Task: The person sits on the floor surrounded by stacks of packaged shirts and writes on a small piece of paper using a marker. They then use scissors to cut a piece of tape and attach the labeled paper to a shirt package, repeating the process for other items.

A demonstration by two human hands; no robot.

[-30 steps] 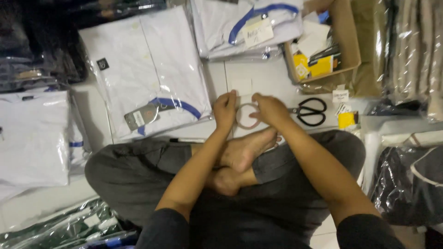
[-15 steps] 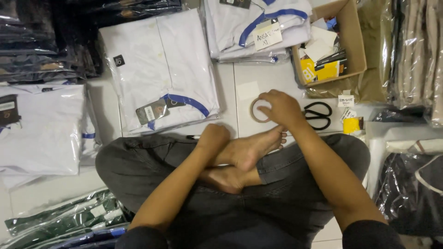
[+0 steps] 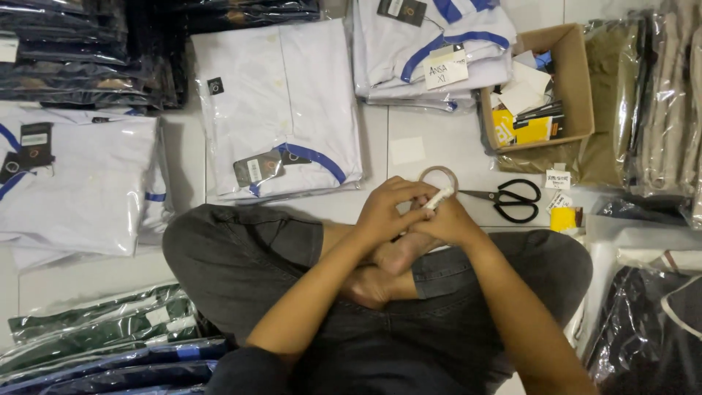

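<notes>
Just beyond joined hands (image 3: 420, 212): white bagged shirt (image 3: 281, 110), brown box (image 3: 574, 88)

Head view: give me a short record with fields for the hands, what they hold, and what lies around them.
left hand: meets the right hand above the crossed feet, fingers on a small white strip
right hand: pinches the white strip
tape roll: on the floor just beyond the hands
scissors: right of the roll, shut
box: cardboard, holds cards and tags
bagged shirt: white with blue trim, ahead of the knees

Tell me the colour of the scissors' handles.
Black handles on the scissors, lying on the floor right of the hands; clearest in the head view.
</notes>
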